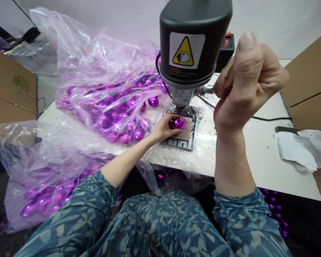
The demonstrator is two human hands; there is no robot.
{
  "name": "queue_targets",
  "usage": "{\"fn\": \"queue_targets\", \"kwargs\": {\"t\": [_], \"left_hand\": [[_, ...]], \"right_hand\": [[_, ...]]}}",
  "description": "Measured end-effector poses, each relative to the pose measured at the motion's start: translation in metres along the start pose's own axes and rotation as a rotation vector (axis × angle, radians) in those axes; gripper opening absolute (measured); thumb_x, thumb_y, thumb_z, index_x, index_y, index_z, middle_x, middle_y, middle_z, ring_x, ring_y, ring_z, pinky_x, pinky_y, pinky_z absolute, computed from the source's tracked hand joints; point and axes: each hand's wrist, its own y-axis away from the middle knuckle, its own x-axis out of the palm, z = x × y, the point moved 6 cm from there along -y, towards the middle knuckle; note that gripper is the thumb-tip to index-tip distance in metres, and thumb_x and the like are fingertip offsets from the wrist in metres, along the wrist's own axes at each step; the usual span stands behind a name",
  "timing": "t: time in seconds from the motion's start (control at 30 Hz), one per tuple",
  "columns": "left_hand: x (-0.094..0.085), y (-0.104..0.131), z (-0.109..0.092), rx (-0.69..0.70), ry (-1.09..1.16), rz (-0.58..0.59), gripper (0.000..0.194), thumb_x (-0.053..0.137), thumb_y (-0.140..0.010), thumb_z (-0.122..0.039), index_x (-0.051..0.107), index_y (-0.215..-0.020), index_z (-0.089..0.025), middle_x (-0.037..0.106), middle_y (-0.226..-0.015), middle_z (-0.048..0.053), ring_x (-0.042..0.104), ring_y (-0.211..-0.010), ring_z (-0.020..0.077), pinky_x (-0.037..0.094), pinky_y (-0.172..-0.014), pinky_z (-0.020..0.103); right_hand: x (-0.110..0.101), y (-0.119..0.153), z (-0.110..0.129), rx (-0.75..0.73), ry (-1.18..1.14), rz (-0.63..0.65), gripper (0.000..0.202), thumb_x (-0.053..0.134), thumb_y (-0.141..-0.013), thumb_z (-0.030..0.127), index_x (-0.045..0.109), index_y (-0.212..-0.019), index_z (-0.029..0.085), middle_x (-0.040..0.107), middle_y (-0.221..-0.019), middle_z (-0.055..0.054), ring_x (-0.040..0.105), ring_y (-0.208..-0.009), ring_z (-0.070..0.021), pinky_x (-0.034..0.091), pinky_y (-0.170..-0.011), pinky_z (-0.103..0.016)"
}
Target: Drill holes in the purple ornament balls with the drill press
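My left hand (167, 126) is closed around a shiny purple faceted ball (179, 123), fingers and thumb gripping its left side. The ball rests on a brownish pad (186, 134) over the slotted base plate (182, 143) of a small black bench drill press (194, 35). Just above the ball sits the chuck (180, 108); the bit's tip is too small to make out. Raised at the right of the machine, my right hand (246, 78) is a fist wrapped round the feed lever, whose metal hub (209, 89) shows while the grip is hidden inside the fingers.
Clear plastic bags (104, 96) full of purple balls lie to the left. A loose ball (153, 101) sits by the bag's mouth. Dark shavings dot the white table (256, 142). Cardboard boxes (307, 71) flank it; crumpled white paper (296, 150) lies at right.
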Motion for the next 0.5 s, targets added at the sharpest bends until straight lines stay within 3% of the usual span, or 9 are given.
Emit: {"fn": "queue_targets", "kwargs": {"t": [0.07,0.23,0.5], "left_hand": [[0.0,0.0,0.0,0.001,-0.004,-0.001,0.058,0.096,-0.078,-0.027,0.07,-0.129,-0.016,0.069,-0.116,0.009,0.066,-0.083,0.0148,0.055,-0.071,0.026],[-0.001,0.002,-0.001,0.013,-0.028,-0.004,0.059,0.096,-0.079,-0.03,0.069,-0.129,-0.017,0.07,-0.118,0.009,0.066,-0.087,0.0164,0.056,-0.073,0.027],[0.0,0.001,0.001,0.043,-0.037,-0.007,0.058,0.097,-0.078,-0.032,0.069,-0.127,-0.018,0.068,-0.115,0.008,0.066,-0.088,0.0169,0.055,-0.075,0.028]], "right_hand": [[-0.004,0.009,0.0,-0.001,0.044,-0.014,0.07,0.056,-0.093,0.077,0.03,-0.053,0.025,0.03,-0.046,0.005,0.029,-0.041,-0.0104,0.023,-0.046,-0.035],[-0.016,0.03,-0.004,-0.08,0.071,-0.013,0.07,0.063,-0.098,0.058,0.025,-0.052,0.022,0.025,-0.043,0.006,0.024,-0.038,-0.0096,0.019,-0.043,-0.035],[-0.021,0.04,-0.012,-0.141,0.096,0.005,0.067,0.059,-0.099,0.05,0.024,-0.049,0.023,0.024,-0.04,0.004,0.023,-0.034,-0.0112,0.02,-0.04,-0.037]]}}
